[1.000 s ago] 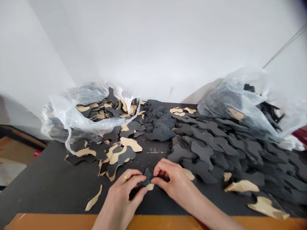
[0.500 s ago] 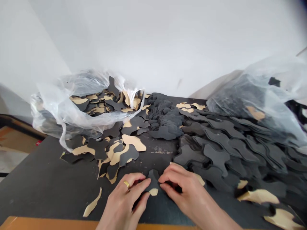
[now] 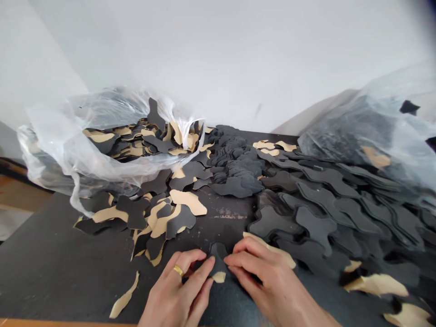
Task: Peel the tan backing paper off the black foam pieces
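At the near middle of the table, a small dark grey curved piece (image 3: 219, 254), which looks like foam or rubber sheet, lies between my hands. Some tan backing paper (image 3: 220, 276) shows at its near tip. My left hand (image 3: 180, 284), wearing a gold ring, pinches the piece's left edge between thumb and fingers. From the other side, my right hand (image 3: 262, 270) is closed on the right edge, its fingertips partly hidden. A long tan paper strip (image 3: 289, 260) sticks out behind my right hand.
Many stacked dark wavy pieces (image 3: 313, 225) cover the right side. A clear plastic bag (image 3: 112, 168) with dark and tan pieces stands at left, another bag (image 3: 368, 122) at right. A dark pile (image 3: 235, 168) sits at the back middle. Tan scraps (image 3: 125, 296) lie around on the table.
The view has shifted slightly, so the bags and piles appear farther apart. Both hands stay on the dark piece, and more of the tan strip shows behind my right hand.
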Motion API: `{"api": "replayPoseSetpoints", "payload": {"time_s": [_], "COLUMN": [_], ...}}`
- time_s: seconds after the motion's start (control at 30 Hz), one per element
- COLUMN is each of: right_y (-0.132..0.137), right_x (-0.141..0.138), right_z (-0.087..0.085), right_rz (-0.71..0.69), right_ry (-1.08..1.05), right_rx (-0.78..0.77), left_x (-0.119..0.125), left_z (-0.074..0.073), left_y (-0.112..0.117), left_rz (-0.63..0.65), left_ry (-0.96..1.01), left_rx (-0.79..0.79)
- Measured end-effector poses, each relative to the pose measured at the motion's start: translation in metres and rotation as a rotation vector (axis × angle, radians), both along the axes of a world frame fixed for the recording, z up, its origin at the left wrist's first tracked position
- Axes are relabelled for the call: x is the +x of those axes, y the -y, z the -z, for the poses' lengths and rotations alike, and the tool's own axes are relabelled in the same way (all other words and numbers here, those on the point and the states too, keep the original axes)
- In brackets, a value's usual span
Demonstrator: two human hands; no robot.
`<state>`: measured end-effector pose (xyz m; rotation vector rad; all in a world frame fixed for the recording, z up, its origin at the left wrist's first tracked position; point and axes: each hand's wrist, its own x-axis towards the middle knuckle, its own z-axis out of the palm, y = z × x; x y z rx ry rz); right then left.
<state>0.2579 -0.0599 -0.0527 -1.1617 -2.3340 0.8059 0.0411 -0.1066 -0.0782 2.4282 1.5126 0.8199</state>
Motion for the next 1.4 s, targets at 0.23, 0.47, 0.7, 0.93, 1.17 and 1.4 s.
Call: {"api": "replayPoseSetpoints", "payload": {"time_s": [0.23,0.47,0.7,0.93,1.17,1.4], "right_y": [0.004,0.005,0.004,0.005,0.004,0.004], "right_x": [0.000,0.000,-0.001,0.001,-0.001,0.001], "right_z": [0.000,0.003,0.002,0.005,0.003,0.004], "right_rz": [0.012,0.012,0.003,0.001,0.008,-0.002], "right_ry": [-0.031,-0.031,-0.015,-0.028,-0.027,-0.011], "right_rx": [-0.044,-0.047,-0.038,-0.048,-0.052,-0.035], "left_x": [0.000,-0.001,0.000,0.001,0.001,0.004], "left_z": [0.000,0.001,0.003,0.007,0.003,-0.009], "left_y": [0.000,0.000,-0.001,0.003,0.000,-0.004], "left_rz": [0.012,0.010,0.016,-0.008,-0.001,-0.033], "left_ry": [-0.030,-0.039,-0.036,-0.002,-0.004,-0.057], "left_rx": [0.051,0.043,0.051,0.048,0.066,0.080]}}
